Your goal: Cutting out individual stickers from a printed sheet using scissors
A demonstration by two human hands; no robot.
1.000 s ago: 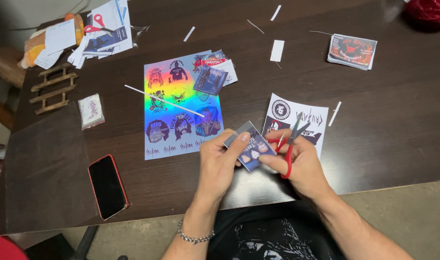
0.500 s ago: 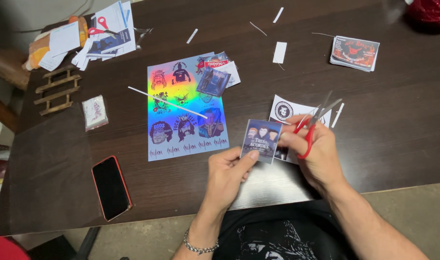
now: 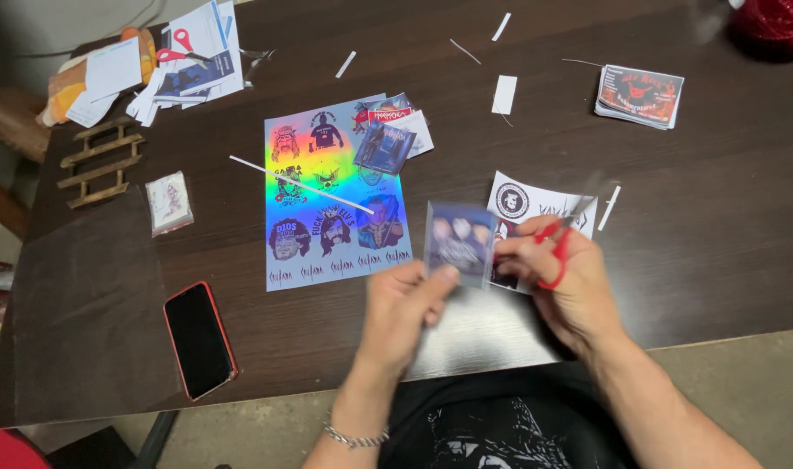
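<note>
card (image 3: 460, 241): glossy, rectangular, upright | left hand (image 3: 402, 304): fingers pinch card's near edge | right hand (image 3: 563, 276): closed on red-handled scissors (image 3: 559, 246), right of card | sheet (image 3: 334, 193): iridescent, flat

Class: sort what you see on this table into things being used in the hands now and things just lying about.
In use: small cut-out card in left hand; red-handled scissors in right hand.

Lying about: holographic sticker sheet, phone, card stack, paper strips.

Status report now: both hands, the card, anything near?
Left hand holds bluish card. Right hand holds red scissors. Holographic sticker sheet close left; nothing blocking.
</note>
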